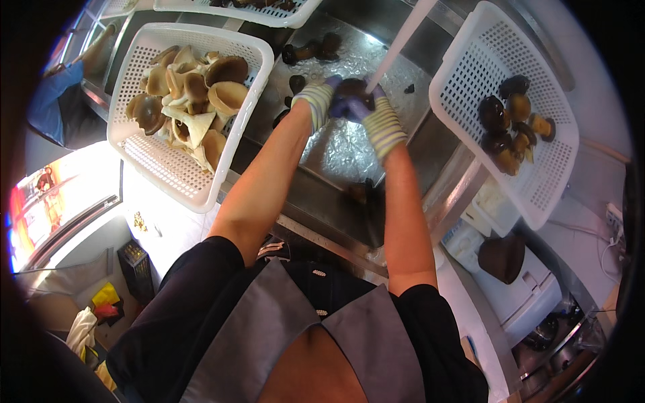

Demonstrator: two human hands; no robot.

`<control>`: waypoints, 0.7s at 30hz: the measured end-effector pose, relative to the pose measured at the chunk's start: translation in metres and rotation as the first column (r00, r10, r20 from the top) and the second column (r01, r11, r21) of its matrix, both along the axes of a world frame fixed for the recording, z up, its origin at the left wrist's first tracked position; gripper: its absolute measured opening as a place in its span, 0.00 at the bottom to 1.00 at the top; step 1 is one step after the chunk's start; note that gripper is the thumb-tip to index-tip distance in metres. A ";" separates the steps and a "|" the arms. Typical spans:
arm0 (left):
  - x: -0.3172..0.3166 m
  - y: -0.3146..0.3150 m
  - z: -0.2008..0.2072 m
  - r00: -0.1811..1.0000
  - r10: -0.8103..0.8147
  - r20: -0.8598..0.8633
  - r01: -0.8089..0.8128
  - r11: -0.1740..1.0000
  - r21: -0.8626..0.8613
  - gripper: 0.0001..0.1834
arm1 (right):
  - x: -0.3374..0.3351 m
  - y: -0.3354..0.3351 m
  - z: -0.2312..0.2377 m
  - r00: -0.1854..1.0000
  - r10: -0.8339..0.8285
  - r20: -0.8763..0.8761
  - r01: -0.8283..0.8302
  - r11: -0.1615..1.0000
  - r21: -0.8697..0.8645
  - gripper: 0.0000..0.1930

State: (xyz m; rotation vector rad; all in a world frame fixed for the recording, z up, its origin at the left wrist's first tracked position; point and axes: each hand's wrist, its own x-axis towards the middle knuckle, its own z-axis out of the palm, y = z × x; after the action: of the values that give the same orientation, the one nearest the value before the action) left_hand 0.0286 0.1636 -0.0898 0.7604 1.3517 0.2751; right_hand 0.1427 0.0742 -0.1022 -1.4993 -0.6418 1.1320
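Over a metal sink with water in it, both my hands are closed around a dark-capped mushroom. My left hand grips it from the left, and my right hand from the right and near side. Both wear purple-blue gloves with pale striped cuffs; the fingers are slightly blurred. A pale, straight streak comes down from the upper right onto the mushroom; I cannot tell if it is a spout or running water. Other dark mushrooms lie in the sink, at its far left and near side.
Left of the sink stands a white perforated basket heaped with pale, brown-capped mushrooms. Another white basket at the right holds several dark mushrooms. Part of a third basket shows at the far edge. A person in a blue garment is at the far left.
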 end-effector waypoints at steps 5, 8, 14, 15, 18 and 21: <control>-0.013 0.002 -0.007 0.914 -0.404 -0.043 0.387 0.833 0.396 0.20 | 0.006 0.008 -0.005 0.712 -0.235 -0.662 0.122 0.969 -0.213 0.18; -0.021 -0.002 -0.012 0.917 -0.317 0.240 0.304 0.948 0.091 0.21 | -0.002 0.011 -0.007 0.753 -0.270 -0.600 0.230 0.962 -0.145 0.15; -0.011 -0.043 -0.008 0.868 -0.489 -0.088 0.477 0.771 0.423 0.26 | -0.015 0.005 -0.003 0.982 -0.116 0.150 0.119 0.993 -0.015 0.20; -0.010 -0.046 -0.005 0.869 -0.490 -0.060 0.424 0.678 0.600 0.28 | -0.013 0.004 -0.004 0.982 -0.186 -0.014 0.183 0.975 -0.125 0.20; -0.010 -0.043 0.001 0.873 -0.482 0.078 0.344 0.719 0.604 0.28 | -0.009 0.008 -0.013 0.855 -0.275 -0.441 0.168 0.949 -0.266 0.20; -0.009 -0.026 -0.001 0.913 -0.375 0.161 0.242 0.815 0.526 0.27 | -0.016 0.013 -0.028 0.544 -0.377 -0.750 0.060 0.909 -0.413 0.22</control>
State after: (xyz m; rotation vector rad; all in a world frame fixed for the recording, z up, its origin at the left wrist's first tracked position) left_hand 0.0196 0.1380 -0.0909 1.3194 0.8874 0.4527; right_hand 0.1264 0.0876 -0.1302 -1.0745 0.4276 1.6110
